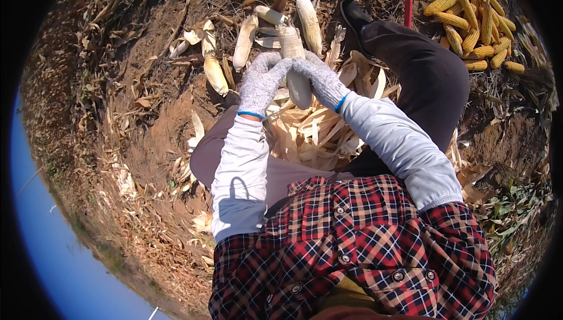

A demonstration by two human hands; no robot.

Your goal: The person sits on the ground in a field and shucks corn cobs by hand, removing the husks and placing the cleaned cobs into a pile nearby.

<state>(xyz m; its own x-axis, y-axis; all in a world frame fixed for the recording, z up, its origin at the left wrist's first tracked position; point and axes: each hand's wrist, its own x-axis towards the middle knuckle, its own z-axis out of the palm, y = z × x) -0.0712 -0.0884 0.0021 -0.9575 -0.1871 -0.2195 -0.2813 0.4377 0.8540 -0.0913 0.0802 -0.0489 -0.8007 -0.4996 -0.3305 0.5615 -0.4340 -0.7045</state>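
My left hand [264, 82] and my right hand [320, 76], both in pale knit work gloves with blue cuffs, close around one ear of corn in its pale husk [299, 89]. Its rounded end points towards me. The fingertips meet over the ear's middle. Just beyond it lie more husked ears, one pale ear [309, 25] to the right and another [245, 42] to the left. A yellowish ear [215, 75] rests on the soil left of my left hand. Loose dry husks [308, 133] are heaped between my legs.
A pile of bare yellow corn cobs [479, 29] lies at the upper right, beyond my bent leg [418, 69]. Near my shoe [355, 18] stands a red pole [407, 3]. Dry stalks and leaves litter the brown soil [165, 122].
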